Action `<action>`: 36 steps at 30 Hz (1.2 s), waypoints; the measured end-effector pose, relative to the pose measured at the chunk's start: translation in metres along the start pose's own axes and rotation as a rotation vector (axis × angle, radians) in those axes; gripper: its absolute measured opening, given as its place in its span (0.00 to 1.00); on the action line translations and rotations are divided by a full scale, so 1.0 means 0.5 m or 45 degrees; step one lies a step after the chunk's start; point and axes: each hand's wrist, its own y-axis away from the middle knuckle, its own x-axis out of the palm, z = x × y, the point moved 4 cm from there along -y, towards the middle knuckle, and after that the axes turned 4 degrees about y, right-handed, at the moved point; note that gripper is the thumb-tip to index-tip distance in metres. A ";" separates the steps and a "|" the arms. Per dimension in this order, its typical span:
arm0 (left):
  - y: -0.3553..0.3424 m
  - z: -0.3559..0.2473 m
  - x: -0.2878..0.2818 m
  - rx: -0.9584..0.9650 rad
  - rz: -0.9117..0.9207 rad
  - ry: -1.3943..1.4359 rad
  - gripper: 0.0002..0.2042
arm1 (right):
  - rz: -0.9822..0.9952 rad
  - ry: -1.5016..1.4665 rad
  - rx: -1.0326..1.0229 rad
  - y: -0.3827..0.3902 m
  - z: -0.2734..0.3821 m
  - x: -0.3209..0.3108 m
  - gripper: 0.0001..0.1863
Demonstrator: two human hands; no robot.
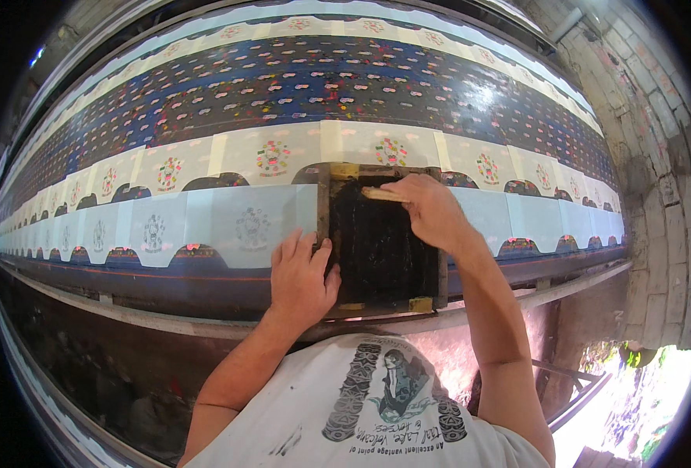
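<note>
the long tabletop [205, 285] carries the dark screen-printing frame [384, 253] between 2 hands: the left grip [304, 273] sits loosely spread at its left rail; the right grip [432, 209], closed, holds the tan squeegee [384, 194] over its far end.

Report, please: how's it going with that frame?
Left hand at left edge of frame. Right hand gripping pale wooden strip. Frame flat, black inside; right hand hides part of its right edge.
</note>
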 end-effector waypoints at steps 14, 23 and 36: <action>0.025 0.009 0.035 -0.076 -0.149 0.180 0.26 | 0.047 0.064 0.082 0.242 0.234 0.010 0.28; 0.048 0.004 0.078 -0.419 -0.229 0.752 0.33 | -0.129 -0.066 0.292 0.345 0.196 -0.014 0.25; -0.021 -0.221 0.247 -0.466 -0.473 1.231 0.19 | -0.441 -0.526 0.637 0.579 -0.068 -0.115 0.22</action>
